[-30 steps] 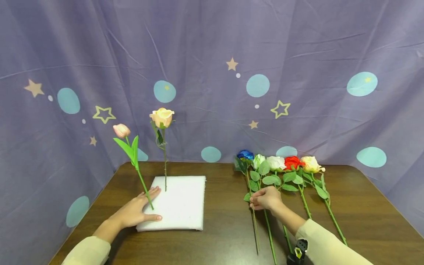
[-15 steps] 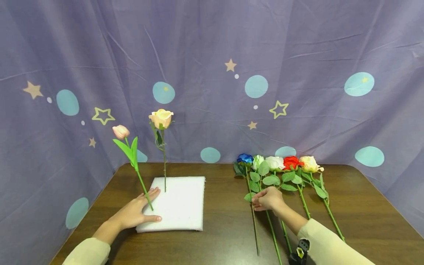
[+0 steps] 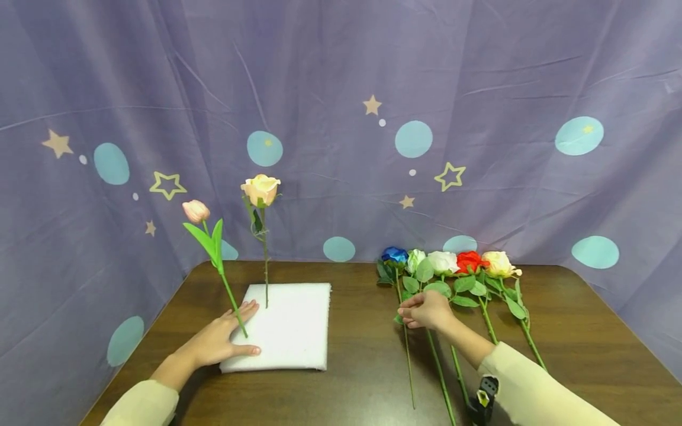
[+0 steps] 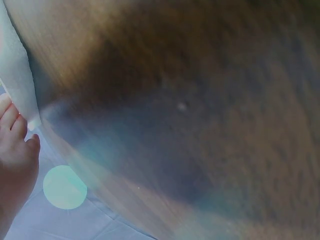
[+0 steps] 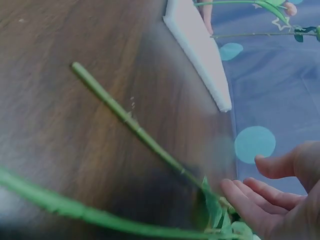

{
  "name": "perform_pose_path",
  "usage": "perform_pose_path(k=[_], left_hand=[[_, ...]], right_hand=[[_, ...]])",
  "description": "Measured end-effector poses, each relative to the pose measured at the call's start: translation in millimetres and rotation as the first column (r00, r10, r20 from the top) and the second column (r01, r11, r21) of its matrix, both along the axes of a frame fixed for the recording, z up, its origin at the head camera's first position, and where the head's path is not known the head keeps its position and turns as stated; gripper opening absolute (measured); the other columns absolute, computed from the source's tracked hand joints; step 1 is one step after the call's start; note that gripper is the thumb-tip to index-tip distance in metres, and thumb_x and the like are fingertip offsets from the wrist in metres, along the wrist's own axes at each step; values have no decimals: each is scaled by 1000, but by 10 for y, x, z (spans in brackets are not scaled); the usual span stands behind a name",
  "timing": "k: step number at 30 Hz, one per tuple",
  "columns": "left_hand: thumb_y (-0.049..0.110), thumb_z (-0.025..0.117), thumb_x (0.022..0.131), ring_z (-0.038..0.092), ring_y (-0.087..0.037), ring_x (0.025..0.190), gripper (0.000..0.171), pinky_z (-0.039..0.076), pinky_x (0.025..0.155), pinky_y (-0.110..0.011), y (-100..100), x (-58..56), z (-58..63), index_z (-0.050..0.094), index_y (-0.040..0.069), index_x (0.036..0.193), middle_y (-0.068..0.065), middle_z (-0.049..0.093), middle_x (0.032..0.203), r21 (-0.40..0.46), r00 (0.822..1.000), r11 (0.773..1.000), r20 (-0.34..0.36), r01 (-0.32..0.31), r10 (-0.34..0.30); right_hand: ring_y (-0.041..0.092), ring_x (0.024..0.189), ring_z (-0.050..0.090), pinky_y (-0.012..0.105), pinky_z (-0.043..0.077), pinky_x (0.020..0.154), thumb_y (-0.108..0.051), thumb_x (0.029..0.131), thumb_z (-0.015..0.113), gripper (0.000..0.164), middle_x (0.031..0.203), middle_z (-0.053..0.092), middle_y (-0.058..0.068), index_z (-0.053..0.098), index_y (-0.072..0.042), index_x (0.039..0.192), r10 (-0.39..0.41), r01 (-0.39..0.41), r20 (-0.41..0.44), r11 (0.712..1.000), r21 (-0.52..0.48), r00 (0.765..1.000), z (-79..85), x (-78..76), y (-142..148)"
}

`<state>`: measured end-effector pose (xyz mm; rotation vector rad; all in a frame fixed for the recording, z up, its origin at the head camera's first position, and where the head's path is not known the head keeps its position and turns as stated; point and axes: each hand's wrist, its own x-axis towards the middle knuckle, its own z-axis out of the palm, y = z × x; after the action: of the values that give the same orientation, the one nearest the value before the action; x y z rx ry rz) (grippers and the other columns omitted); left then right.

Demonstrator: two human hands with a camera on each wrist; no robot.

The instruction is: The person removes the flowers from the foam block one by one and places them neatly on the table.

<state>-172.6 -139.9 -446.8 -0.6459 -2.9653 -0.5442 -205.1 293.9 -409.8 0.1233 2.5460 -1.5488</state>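
My left hand [image 3: 217,338] lies spread on the left edge of a white foam block [image 3: 298,331]. A pink artificial tulip [image 3: 196,211] leans left and a peach rose [image 3: 260,190] stands upright, both stuck in the block. My right hand [image 3: 430,310] is over the stem of the blue rose [image 3: 395,255], which lies leftmost in a row. In the right wrist view, thumb and fingers are apart, fingertips right at the leafy part of that stem [image 5: 134,124]. The left wrist view catches only part of the left hand [image 4: 17,150].
Right of the blue rose lie a pale green rose [image 3: 415,260], a white rose [image 3: 443,262], a red rose [image 3: 469,261] and a cream rose [image 3: 499,264], stems toward the front of the brown table [image 3: 362,367]. A purple curtain [image 3: 319,71] hangs behind.
My right hand has shifted slightly up and left along the blue rose's stem, its fingers loosening. The left hand and the two standing flowers have stayed put.
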Motion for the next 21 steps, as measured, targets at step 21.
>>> perform_pose_path(k=[21], left_hand=[[60,70,75,35,-45,140,97,28,114,-63,7,7,63,39,0,145,-22,37,152,-17,999,1000,34,-10,11]], right_hand=[[22,96,72,25,60,77,-23,85,72,27,106,75,10,73,-7,107,203,-226,-336,974,-31,920,251,-564,-1099]])
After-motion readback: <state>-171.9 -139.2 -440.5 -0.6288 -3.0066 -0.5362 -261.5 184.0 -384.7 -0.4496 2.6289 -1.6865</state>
